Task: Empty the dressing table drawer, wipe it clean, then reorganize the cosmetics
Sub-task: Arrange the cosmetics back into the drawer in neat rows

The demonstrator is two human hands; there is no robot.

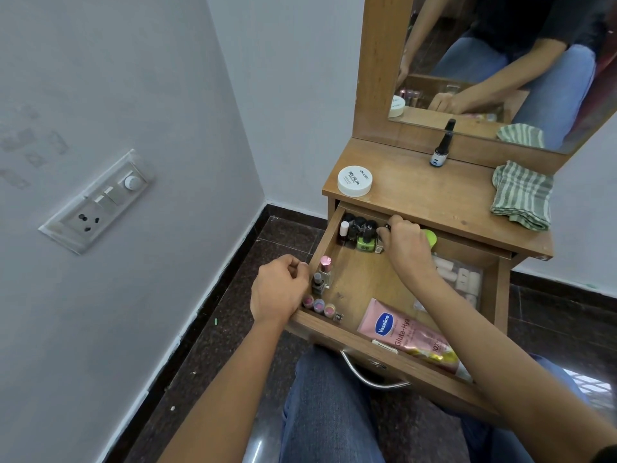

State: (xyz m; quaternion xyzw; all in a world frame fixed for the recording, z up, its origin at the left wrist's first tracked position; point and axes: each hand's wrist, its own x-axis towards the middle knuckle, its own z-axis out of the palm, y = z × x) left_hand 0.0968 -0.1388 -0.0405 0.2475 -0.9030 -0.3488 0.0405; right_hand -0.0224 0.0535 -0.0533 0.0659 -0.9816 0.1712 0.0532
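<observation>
The wooden drawer [354, 342] of the dressing table stands pulled out over my lap. My right hand [402, 243] reaches into its far left corner and pinches a small dark-capped bottle [384, 228] beside a row of nail polish bottles [359, 233], one of them green. My left hand [278, 289] hangs loosely curled at the drawer's left wall, holding nothing I can see. More small polish bottles [322, 279] and round pink pots [319, 305] line the left side. A pink Vaseline tube [405, 332] lies at the front. A clear bag of pale items [462, 279] sits at the right.
On the tabletop [434, 192] stand a white nail polish remover tub [354, 181], a small dark bottle [440, 152] by the mirror [494, 61], and a folded green striped cloth [521, 195]. A wall with a switch panel [100, 202] is at the left. The drawer's metal handle [374, 375] is above my knee.
</observation>
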